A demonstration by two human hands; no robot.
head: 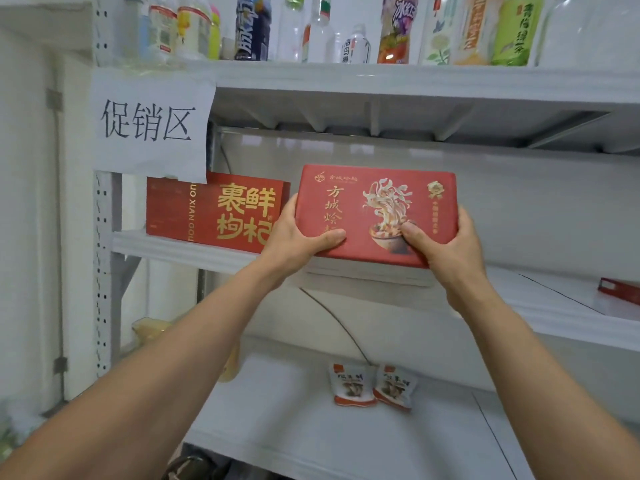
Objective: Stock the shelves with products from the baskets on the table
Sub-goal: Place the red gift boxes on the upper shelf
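Observation:
A red noodle box [377,206] with gold lettering and a noodle-bowl picture is held upright at the front edge of the middle shelf [540,299]. My left hand [294,237] grips its lower left corner, thumb across the front. My right hand [443,251] grips its lower right corner, thumb on the bowl picture. To its left, a darker red box with large gold characters [221,211] stands on the same shelf, close beside the held box. The baskets and the table are out of view.
Several drink bottles [252,29] line the top shelf. A paper sign [149,126] hangs on the left upright. Two small snack packets [372,386] lie on the lower shelf. A small red item [620,289] rests at the middle shelf's far right.

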